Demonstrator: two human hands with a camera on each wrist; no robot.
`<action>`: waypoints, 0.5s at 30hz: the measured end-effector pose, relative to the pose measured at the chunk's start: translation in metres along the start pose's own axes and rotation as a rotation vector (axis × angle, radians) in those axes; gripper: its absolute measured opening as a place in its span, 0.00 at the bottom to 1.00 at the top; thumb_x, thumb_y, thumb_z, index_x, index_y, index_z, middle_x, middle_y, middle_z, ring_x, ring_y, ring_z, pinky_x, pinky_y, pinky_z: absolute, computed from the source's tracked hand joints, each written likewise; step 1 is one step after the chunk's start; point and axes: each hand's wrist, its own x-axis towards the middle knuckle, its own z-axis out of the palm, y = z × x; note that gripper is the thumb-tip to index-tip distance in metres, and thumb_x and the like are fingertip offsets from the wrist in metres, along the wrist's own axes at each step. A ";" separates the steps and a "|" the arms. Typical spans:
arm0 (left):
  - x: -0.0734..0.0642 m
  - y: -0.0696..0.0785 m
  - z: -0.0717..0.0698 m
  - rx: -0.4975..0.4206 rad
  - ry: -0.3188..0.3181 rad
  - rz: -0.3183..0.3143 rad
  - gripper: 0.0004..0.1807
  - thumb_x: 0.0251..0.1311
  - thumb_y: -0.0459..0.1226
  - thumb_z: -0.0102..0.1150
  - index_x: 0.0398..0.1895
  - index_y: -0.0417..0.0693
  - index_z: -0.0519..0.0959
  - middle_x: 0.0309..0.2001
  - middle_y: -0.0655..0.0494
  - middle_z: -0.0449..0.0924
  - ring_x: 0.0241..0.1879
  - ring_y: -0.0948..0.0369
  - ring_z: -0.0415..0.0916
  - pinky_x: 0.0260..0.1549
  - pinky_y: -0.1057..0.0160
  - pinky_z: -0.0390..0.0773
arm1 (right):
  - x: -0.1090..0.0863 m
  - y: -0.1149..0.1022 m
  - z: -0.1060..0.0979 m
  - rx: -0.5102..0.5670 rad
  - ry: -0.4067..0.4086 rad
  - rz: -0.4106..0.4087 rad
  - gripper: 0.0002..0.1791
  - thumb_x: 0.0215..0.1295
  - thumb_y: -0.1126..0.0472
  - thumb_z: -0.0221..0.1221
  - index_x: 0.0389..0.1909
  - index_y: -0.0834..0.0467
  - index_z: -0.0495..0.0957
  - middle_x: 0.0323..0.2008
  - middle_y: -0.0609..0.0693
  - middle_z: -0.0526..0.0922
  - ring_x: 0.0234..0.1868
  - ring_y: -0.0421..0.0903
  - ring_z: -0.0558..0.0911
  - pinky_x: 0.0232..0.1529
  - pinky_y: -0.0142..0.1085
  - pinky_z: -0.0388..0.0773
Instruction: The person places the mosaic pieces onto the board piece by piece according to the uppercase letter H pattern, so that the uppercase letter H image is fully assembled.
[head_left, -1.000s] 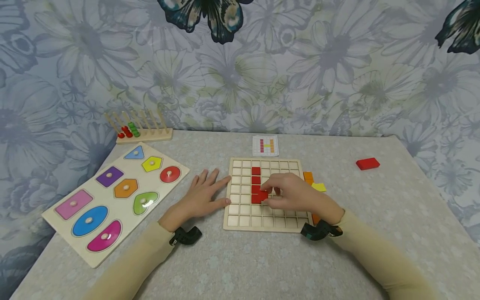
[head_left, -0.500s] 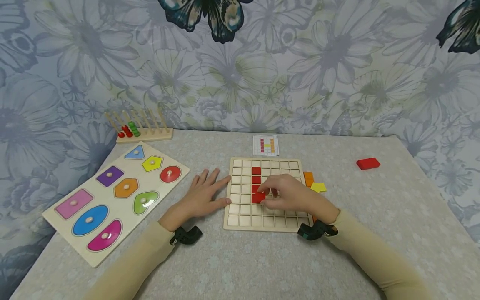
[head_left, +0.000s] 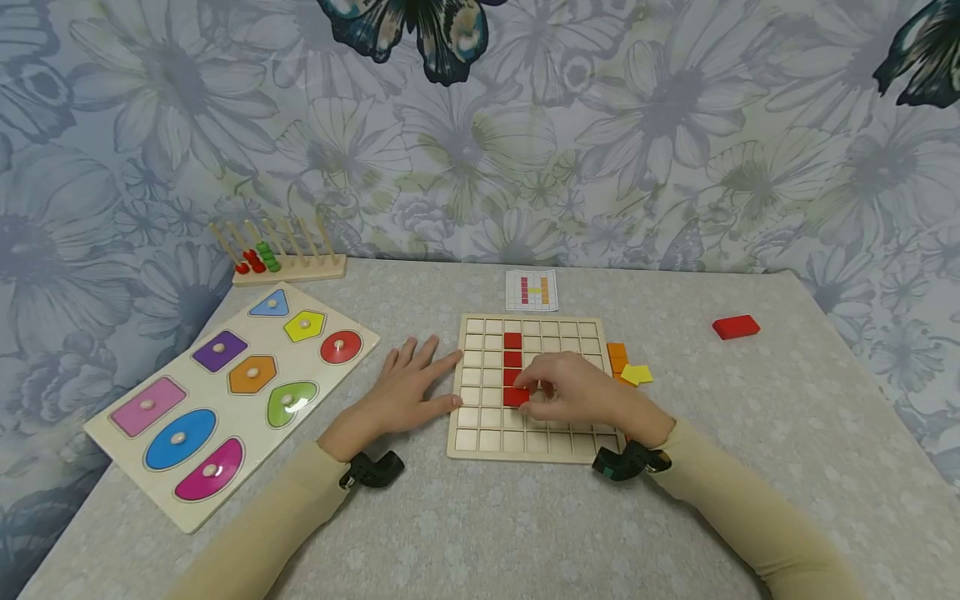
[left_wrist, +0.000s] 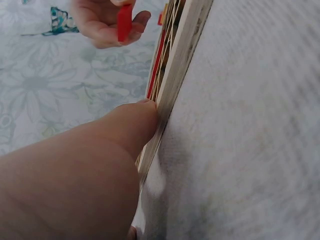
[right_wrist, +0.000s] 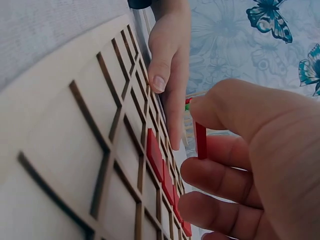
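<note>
My right fingers pinch a flat red tile; red squares line the wooden grid; orange squares, three o'clock, seem left.

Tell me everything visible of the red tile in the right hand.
The red tile is a small, thin, straight-edged slab; its material is unclear and part of it is hidden. The right hand pinches it by its edges, roughly parallel to the gridded board. Wrist views show it clear of the board; in the head view it seems to overlap the lowest red piece.
</note>
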 end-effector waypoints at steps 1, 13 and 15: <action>0.000 0.000 0.000 0.000 -0.001 -0.001 0.41 0.68 0.57 0.57 0.81 0.57 0.59 0.82 0.35 0.45 0.80 0.30 0.34 0.73 0.26 0.39 | 0.000 0.000 0.001 0.003 -0.006 0.004 0.11 0.61 0.58 0.69 0.44 0.56 0.88 0.33 0.43 0.85 0.30 0.36 0.75 0.35 0.28 0.75; 0.000 -0.001 0.001 0.002 0.006 0.001 0.41 0.69 0.57 0.57 0.81 0.57 0.59 0.82 0.35 0.45 0.80 0.31 0.35 0.73 0.26 0.39 | 0.001 0.000 0.011 -0.011 -0.075 0.031 0.11 0.62 0.54 0.68 0.44 0.53 0.88 0.29 0.40 0.81 0.29 0.36 0.74 0.34 0.28 0.74; 0.000 -0.001 0.001 0.003 0.006 0.003 0.41 0.69 0.57 0.57 0.81 0.56 0.59 0.82 0.35 0.45 0.80 0.30 0.35 0.73 0.26 0.40 | 0.001 0.000 0.012 -0.020 -0.075 0.019 0.11 0.62 0.54 0.68 0.43 0.54 0.88 0.28 0.40 0.80 0.28 0.36 0.74 0.34 0.28 0.73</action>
